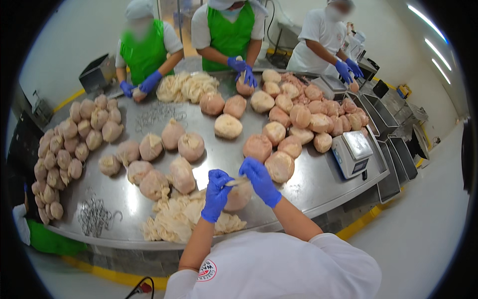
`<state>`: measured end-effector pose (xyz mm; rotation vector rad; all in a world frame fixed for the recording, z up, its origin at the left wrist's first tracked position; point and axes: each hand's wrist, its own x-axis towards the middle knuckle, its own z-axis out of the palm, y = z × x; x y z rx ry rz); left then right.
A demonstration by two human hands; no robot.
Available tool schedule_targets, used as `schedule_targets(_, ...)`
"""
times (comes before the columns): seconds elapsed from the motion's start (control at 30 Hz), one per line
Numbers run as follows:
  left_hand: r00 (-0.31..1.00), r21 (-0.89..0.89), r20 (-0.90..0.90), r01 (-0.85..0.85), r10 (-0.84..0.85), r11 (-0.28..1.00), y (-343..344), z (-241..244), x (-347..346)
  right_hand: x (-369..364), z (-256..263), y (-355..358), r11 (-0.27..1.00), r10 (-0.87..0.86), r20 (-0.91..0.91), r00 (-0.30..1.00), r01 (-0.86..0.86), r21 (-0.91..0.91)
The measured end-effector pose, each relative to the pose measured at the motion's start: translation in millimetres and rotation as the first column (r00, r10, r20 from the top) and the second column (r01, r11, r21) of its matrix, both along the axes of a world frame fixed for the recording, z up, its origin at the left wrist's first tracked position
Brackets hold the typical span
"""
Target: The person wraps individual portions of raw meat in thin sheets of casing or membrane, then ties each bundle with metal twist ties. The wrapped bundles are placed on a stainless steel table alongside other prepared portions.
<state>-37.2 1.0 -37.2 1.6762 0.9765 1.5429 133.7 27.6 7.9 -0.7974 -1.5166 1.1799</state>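
Blue gloves cover both of my hands. My left hand pinches one side of a pale, twisted strip of casing. At its other side, the fingers of my right hand hold the same strip. Just below lies a large rounded meat piece, partly hidden by my hands; whether the strip is joined to it, I cannot tell. A heap of cream-coloured casings lies by my left forearm. Beyond my right hand sit bare rounded meat pieces, one of them a pale pink lump.
Tied, casing-wrapped meat balls are piled along the left of the steel table. Metal hooks lie near its front left edge. A digital scale stands at right, beside metal bins. Three co-workers work across the table.
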Motion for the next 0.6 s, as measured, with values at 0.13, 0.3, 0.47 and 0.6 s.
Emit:
schedule_targets(0.13, 0.928, -0.051, 0.353, 0.150, -0.122, 0.987, -3.7, 41.0, 4.5, -3.7, 24.8, -19.5, 0.896, -0.103, 0.435, 0.895, -0.106, 0.430)
schedule_targets(0.3, 0.559, -0.213, 0.825, 0.177, 0.080, 0.961, -25.8, 51.6, -5.8, -11.8, 55.3, -19.2, 0.911, 0.061, 0.690, 0.721, -0.322, 0.256)
schedule_targets(0.47, 0.652, -0.147, 0.758, 0.144, 0.018, 0.979, -21.6, 64.4, -13.1, -10.4, 27.9, -27.4, 0.772, -0.126, 0.549, 0.826, -0.266, 0.577)
schedule_targets(0.6, 0.779, -0.097, 0.617, 0.218, -0.114, 0.971, -16.6, 47.6, -22.0, -17.5, 33.3, -31.4, 0.790, 0.010, 0.295, 0.955, -0.188, 0.583)
